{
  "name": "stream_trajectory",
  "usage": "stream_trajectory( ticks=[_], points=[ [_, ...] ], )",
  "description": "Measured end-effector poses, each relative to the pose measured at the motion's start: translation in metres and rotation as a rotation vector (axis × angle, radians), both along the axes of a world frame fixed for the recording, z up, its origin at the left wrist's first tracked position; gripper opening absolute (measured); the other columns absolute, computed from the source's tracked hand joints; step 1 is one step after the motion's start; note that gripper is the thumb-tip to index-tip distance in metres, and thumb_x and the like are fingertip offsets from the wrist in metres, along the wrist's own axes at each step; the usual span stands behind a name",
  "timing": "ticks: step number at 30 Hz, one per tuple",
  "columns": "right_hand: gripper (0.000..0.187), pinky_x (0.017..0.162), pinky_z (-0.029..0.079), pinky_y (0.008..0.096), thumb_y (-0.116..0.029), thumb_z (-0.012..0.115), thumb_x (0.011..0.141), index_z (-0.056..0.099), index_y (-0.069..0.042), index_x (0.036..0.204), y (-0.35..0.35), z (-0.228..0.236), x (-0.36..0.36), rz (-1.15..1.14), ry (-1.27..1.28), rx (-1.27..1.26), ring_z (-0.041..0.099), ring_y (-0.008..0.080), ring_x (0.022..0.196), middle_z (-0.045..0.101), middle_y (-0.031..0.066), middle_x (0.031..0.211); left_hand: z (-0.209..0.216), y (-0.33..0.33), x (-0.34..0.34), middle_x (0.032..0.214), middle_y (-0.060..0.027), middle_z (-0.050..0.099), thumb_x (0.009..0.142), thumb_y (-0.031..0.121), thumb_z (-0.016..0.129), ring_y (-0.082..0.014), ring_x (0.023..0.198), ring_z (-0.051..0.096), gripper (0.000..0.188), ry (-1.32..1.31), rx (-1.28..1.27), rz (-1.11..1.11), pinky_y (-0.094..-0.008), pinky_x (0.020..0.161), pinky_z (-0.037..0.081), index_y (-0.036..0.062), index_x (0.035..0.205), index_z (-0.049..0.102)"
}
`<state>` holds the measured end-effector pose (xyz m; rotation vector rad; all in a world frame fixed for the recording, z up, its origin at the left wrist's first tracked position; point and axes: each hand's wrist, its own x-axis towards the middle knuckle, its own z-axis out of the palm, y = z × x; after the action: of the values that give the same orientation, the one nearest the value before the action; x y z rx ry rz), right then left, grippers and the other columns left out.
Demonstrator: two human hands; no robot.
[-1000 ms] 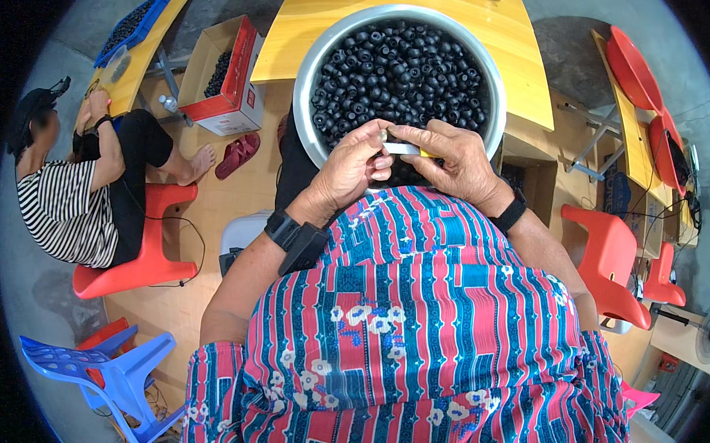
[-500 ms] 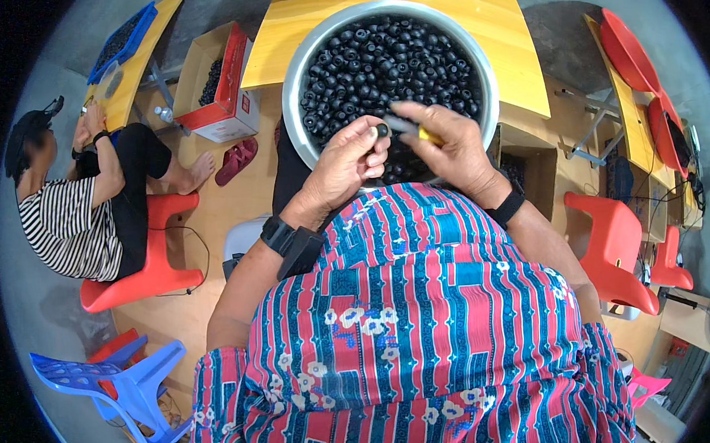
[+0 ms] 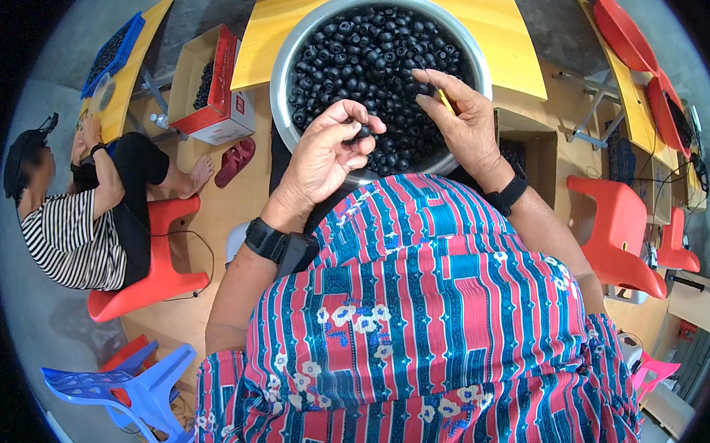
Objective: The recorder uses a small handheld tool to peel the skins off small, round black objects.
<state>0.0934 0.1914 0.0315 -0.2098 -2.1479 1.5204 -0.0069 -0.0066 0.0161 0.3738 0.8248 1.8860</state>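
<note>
fingers of the left hand [image 3: 314, 158], nearly closed, pinch a black piece [image 3: 363, 132] at the basin's [image 3: 280, 90] seven o'clock; right hand [image 3: 471, 128], pinching a yellow tool [image 3: 446, 101], has parted toward three o'clock, apparently pausing tool work.

Our right hand [image 3: 465, 122] has moved away from our left hand [image 3: 314, 160]. A second ago their fingers nearly met; now we see a clear gap between them. Our right hand reaches farther out over the metal bowl [image 3: 280, 74]. The yellow-handled knife [image 3: 445, 100] has turned from almost sideways to steep, and we can hardly see its pale blade.
</note>
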Motion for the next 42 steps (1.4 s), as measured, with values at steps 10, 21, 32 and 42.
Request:
stream_trajectory(
  ticks=[10,21,32,42],
  points=[
    [0.032,0.093,0.046,0.0263,0.002,0.067,0.083,0.064,-0.002,0.114,0.001,-0.005,-0.002,0.021,0.021,-0.07,0.061,0.0138,0.104,0.068,0.0076,0.112,0.018,0.007,0.012,0.078,-0.0058,0.059,0.081,0.007,0.067,-0.0158,0.069,0.057,0.025,1.311,-0.545,-0.077,-0.0296,0.065,0.047,0.003,0.106,0.067],
    [0.03,0.092,0.048,0.0269,0.001,0.068,0.082,0.066,-0.002,0.112,0.001,-0.004,-0.001,0.009,-0.001,-0.028,0.062,0.0134,0.102,0.069,0.0074,0.109,0.009,0.011,0.007,0.088,-0.0132,0.061,0.08,0.012,0.067,-0.03,0.083,0.062,0.021,1.764,-0.544,-0.114,-0.0401,0.075,0.051,0.0049,0.1,0.067],
    [0.029,0.091,0.049,0.0269,0.0,0.068,0.082,0.066,-0.002,0.111,0.0,-0.005,-0.002,0.014,-0.014,0.006,0.063,0.0134,0.101,0.069,0.0073,0.109,0.01,0.017,0.009,0.086,-0.0105,0.059,0.08,0.012,0.067,-0.0288,0.081,0.062,0.019,1.716,-0.498,-0.141,-0.0381,0.074,0.051,0.0094,0.099,0.069],
    [0.023,0.093,0.047,0.0285,-0.001,0.068,0.083,0.069,-0.001,0.105,0.002,-0.001,0.001,0.129,-0.05,-0.099,0.062,0.0147,0.102,0.07,0.0075,0.105,0.006,0.013,0.011,0.08,0.0033,0.058,0.087,0.008,0.067,-0.0033,0.063,0.047,0.017,0.872,-0.398,0.161,-0.0192,0.054,0.038,0.0017,0.102,0.064]
  ],
)
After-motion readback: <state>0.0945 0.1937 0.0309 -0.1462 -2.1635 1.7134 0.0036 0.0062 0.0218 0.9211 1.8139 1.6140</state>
